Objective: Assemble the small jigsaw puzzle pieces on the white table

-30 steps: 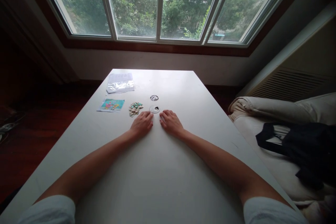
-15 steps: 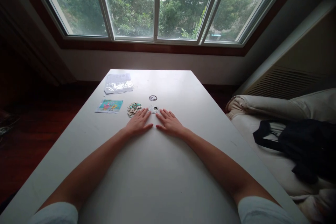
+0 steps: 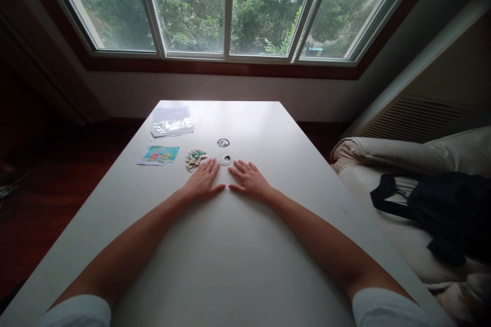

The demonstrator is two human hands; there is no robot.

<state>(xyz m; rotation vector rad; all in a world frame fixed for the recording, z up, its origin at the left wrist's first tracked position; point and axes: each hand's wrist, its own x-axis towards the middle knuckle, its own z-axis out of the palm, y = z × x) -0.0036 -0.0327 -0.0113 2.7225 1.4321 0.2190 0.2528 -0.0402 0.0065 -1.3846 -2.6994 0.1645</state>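
My left hand point(image 3: 202, 182) lies flat on the white table point(image 3: 230, 260), fingers stretched forward and holding nothing. Its fingertips are beside a small pile of jigsaw puzzle pieces point(image 3: 195, 159). My right hand point(image 3: 248, 180) rests flat too, with its fingers apart and nothing in it. Just ahead, between the two sets of fingertips, is a round clear disc point(image 3: 224, 159) with a dark spot near its right side. Beyond that lies a second round piece point(image 3: 223, 142) with a dark rim. Left of the pile is a colourful picture sheet point(image 3: 158, 155).
At the table's far left lies a clear plastic bag point(image 3: 173, 121) with papers. A window point(image 3: 226, 10) spans the wall ahead. To the right, a pale sofa point(image 3: 383, 156) holds a dark cloth bag point(image 3: 448, 209). Dark red floor point(image 3: 69, 184) shows on the left.
Almost nothing differs. The view has shifted very slightly, and both hands stay flat in the same place on the table.
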